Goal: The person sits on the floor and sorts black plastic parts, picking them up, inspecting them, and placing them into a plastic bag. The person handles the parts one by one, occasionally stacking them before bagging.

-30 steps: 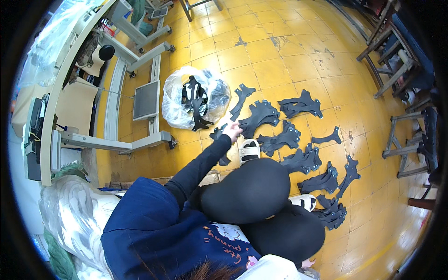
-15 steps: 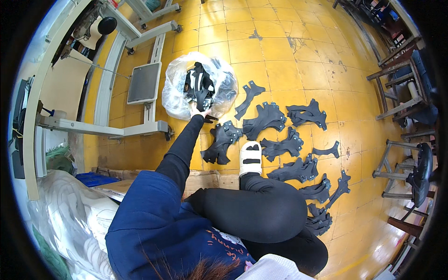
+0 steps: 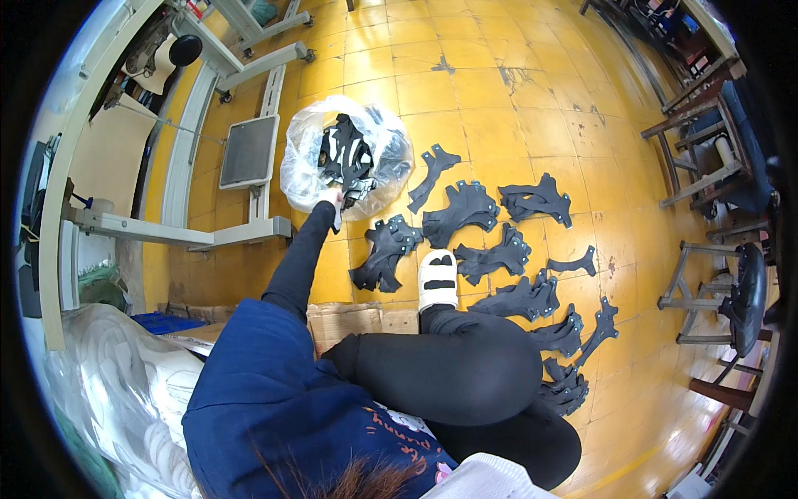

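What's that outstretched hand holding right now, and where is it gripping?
The left hand reaches into the clear plastic bag, touching the black pieces at its near edge; a closed grip cannot be told. The right hand is hidden.

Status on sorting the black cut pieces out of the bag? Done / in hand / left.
Done: several stacks of black cut pieces lie spread on the yellow tiled floor, running down past the white shoe. In hand: the left hand reaches into the clear plastic bag; grip not visible. Left: black pieces are in the bag. Right hand is out of view.
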Demonstrator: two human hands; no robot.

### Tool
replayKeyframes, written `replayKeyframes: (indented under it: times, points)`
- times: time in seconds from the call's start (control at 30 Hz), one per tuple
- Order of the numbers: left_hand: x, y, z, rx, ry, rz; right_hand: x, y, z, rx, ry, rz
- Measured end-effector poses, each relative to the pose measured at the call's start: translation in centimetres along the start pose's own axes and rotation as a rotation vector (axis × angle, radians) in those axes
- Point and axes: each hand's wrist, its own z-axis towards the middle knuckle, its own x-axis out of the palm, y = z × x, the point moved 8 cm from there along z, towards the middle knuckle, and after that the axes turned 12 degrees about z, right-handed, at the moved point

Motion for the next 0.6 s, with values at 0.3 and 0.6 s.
replayKeyframes:
  times: [0.3,0.6]
  points:
    - [-7.4,-12.2,-1.5,-0.055,0.434,-0.874,-1.1,2.6,1.1,0.089,0.057,0.182]
    - [-9.2,-16.4,-1.0,-0.224,0.440,-1.262,1.0,3.6,6.0,-0.191,0.276,0.428]
